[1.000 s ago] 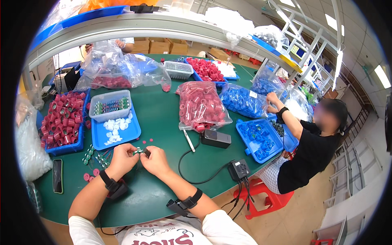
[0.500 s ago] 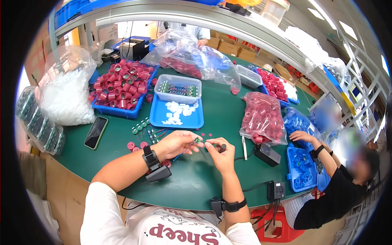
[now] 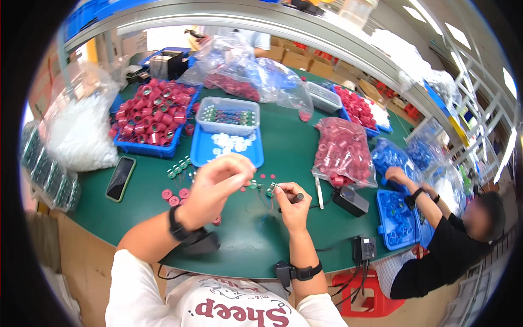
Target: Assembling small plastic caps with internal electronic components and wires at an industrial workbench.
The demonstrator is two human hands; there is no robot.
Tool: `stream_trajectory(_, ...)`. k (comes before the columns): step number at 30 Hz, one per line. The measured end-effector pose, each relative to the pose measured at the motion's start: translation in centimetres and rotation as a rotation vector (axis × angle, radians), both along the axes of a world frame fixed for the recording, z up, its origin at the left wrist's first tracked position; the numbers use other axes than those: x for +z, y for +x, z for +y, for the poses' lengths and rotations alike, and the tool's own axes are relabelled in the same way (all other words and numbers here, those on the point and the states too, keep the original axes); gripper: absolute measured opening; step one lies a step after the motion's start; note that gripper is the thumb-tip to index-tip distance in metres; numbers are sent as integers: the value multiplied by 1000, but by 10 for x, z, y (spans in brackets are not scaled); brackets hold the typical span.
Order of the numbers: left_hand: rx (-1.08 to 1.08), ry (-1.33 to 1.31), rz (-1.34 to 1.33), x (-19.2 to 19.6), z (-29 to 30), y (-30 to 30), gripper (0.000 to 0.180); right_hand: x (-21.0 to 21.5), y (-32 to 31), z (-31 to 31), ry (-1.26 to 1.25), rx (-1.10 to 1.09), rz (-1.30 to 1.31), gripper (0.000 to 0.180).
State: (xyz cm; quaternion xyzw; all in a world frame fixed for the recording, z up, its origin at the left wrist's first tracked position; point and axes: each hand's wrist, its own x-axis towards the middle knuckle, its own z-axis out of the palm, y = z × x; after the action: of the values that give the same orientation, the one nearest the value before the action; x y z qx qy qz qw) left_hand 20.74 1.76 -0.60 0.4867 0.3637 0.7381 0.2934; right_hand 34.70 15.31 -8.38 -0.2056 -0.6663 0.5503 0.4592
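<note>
Green and crowded, the counter (image 3: 305, 158) runs under a long shelf, and a co-worker (image 3: 452, 245) sorts blue parts at its right end. Close in front, the left hand (image 3: 215, 188) has its fingers pinched together over a row of small green-and-silver parts (image 3: 260, 186) lying on the counter; what sits between the fingertips is too small to tell. The right hand (image 3: 293, 204) is clamped on a dark pen-like tool (image 3: 294, 199), its tip at that row. This looks like the joining step, and the next move calls for a steady tip on a tiny part. A blue tray (image 3: 229, 147) with white discs bears a clear tub (image 3: 227, 115); a blue bin (image 3: 150, 117) holds red caps; clear bags (image 3: 340, 150) of red parts lie right.
</note>
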Motion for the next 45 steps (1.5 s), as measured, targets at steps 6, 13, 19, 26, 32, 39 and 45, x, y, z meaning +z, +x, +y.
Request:
stream_trajectory(6,-640,319,-58,96,-63,36,21,-11,8,14,-104,36,101,6)
stream_trajectory(13,-905,325,118,111,-77,41,15,-16,7,16,-113,41,127,5)
stream_trajectory(19,-778,335,140,112,-82,48,14,-22,7,18,-213,50,144,4)
stream_trajectory(26,-672,344,202,120,-75,53,17,-22,8,18,-192,38,131,5)
stream_trajectory(32,-699,402,206,113,-62,56,16,-22,11,23,-199,46,117,6)
stream_trajectory(39,-580,423,230,113,-66,51,15,-23,5,22,-179,24,67,7)
stream_trajectory(45,32,321,256,96,-46,-21,17,-22,17,21,-172,6,137,7)
